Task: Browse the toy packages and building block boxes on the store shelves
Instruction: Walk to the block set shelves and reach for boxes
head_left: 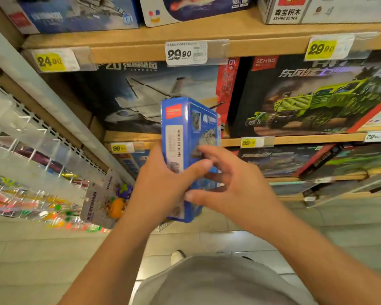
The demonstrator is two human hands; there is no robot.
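Nearest, the left hand (163, 186) has its grip wrapped round the lower half of a blue building block box (186, 155), thumb across the picture face and palm behind the narrow labelled side. The box stands upright, long axis vertical, its top rising clear above the grip toward the shelves. The right hand (231, 186) is just beside the picture face with fingers spread and loose, fingertips at or just off the surface; I cannot tell which. It holds nothing. Any turning of the box would likely pivot in the left hand, the nearer one.

One box in hand. To the left hangs one keychain card (103, 199). On the middle shelf (295, 140) behind stand two large boxes: a fighter jet box (145, 95) and a green truck box (312, 95).
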